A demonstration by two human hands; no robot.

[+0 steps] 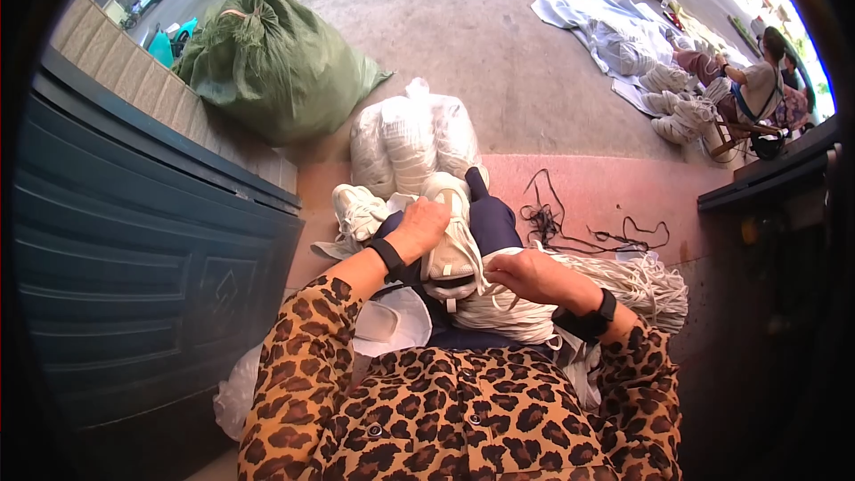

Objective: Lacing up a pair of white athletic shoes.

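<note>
A beige-white sneaker (452, 272) lies across my lap, its dark heel opening toward me and loose white laces hanging along its right side. My left hand (420, 230) is closed on the sneaker's left upper side, near the lacing. Just right of the shoe, my right hand (537, 279) has its fingers pinched together at a thin white shoelace (492, 283). Beneath and beside that hand, a thick bundle of white shoelaces (508, 319) rests over my right thigh and spreads to the right. Another white sneaker (358, 211) sits beyond my left wrist.
Clear plastic bags with white contents (414, 138) stand just ahead. A large tied green sack (276, 67) is at far left, beside a blue door (142, 276). Black cords (557, 218) lie on the right floor. Seated people are at far right near white bundles (668, 80).
</note>
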